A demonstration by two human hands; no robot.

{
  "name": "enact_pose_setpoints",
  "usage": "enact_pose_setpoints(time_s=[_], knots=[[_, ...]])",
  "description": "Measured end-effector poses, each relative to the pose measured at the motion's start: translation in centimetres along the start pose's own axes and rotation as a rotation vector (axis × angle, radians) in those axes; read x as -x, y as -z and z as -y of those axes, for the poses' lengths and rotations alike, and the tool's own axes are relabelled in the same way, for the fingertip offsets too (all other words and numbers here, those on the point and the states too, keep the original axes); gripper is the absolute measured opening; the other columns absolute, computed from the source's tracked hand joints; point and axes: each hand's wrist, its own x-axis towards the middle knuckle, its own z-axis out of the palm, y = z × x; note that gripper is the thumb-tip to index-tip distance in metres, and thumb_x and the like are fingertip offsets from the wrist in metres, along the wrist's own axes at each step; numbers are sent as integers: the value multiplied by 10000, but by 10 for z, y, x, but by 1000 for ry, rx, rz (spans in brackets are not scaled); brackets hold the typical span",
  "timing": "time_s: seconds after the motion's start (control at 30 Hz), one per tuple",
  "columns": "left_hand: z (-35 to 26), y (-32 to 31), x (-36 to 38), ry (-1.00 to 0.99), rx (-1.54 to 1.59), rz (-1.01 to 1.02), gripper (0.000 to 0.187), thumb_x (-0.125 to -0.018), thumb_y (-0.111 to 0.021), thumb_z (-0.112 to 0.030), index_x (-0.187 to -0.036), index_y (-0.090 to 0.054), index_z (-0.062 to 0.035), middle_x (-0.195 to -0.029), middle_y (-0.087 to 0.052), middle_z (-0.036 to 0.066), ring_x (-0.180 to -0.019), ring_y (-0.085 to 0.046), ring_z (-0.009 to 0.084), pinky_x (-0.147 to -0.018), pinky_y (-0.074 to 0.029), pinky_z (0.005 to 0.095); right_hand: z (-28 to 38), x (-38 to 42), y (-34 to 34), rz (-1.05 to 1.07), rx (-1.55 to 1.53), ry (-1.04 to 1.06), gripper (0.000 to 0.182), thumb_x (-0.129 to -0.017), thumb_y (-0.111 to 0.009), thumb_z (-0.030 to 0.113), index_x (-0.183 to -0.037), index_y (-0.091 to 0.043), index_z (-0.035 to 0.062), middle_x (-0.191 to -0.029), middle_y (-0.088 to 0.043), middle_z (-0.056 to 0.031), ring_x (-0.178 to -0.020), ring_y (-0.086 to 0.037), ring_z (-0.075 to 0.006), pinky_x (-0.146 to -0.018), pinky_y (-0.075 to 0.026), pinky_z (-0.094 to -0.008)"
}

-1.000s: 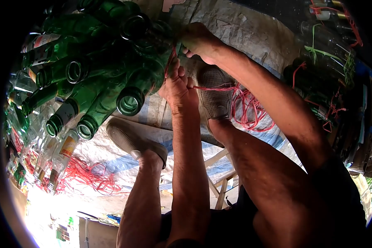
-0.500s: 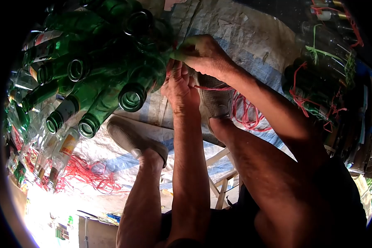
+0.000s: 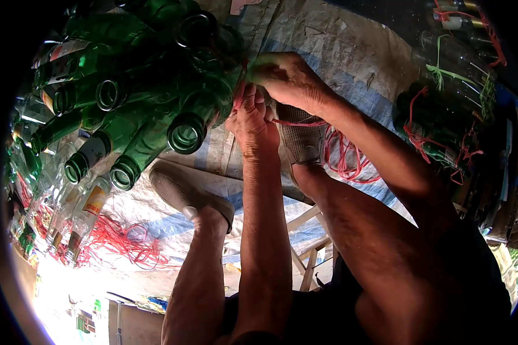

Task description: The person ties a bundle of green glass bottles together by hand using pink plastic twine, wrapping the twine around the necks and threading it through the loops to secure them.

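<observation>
Left hand: left hand [image 3: 252, 121] sits at upper centre of the frame, fingers curled tight around the red string [image 3: 296, 122] and pressed against the side of the bottle bundle.
Right hand: right hand [image 3: 288, 77] lies just above the left one, touching it, fingers folded down on the bundle's edge; whether it pinches the string itself cannot be told (the knuckles hide the fingertips).
Bottle bundle: bottle bundle [image 3: 138, 98] of green glass bottles fills the upper left of the frame, packed side by side.
Direction: long axes run from upper right to lower left, open mouths pointing to the lower left, bases toward the hands.
String: a taut strand runs from the left hand rightward across the shoe to the loose red coil [image 3: 345, 155] right of centre.
Feet: one grey shoe [image 3: 299, 135] lies under the hands, the other shoe [image 3: 184, 192] below the bottle mouths, both on the woven tarp [image 3: 339, 46].
Surroundings: clear bottles [image 3: 80, 215] and tangled red string [image 3: 121, 241] at lower left; dark tied bottles [image 3: 443, 115] at right.
</observation>
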Motion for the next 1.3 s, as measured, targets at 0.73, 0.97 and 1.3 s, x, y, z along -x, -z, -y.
enact_pose_setpoints(time_s=[0.73, 0.97, 1.3], knots=[[-11, -25, 8, 74, -49, -85, 370, -914, -836, -263, -695, -539, -243, -592, -322, -145, -498, -214, 30, -479, -161, 261, 1, -26, -3, -69, -938, -651, 200, -972, -635, 77, -781, -580, 95, -671, -485, 24, -499, -362, -59, -442, -245, -232], [-11, -32, 8, 93, -31, -106, 392, -935, -820, -252, -672, -529, -241, -587, -264, -130, -500, -189, 50, -481, -162, 274, -1, -28, -3, -120, -967, -630, 217, -915, -662, 20, -732, -559, 80, -643, -492, -10, -482, -381, -95, -427, -251, -255], [-7, -25, 1, 120, 45, -122, 272, -961, -780, -204, -739, -624, -220, -586, -258, -127, -499, -183, 58, -483, -155, 282, 1, -36, -6, -164, -881, -590, 217, -886, -642, -53, -725, -549, 59, -673, -473, -29, -525, -388, -120, -443, -264, -274]])
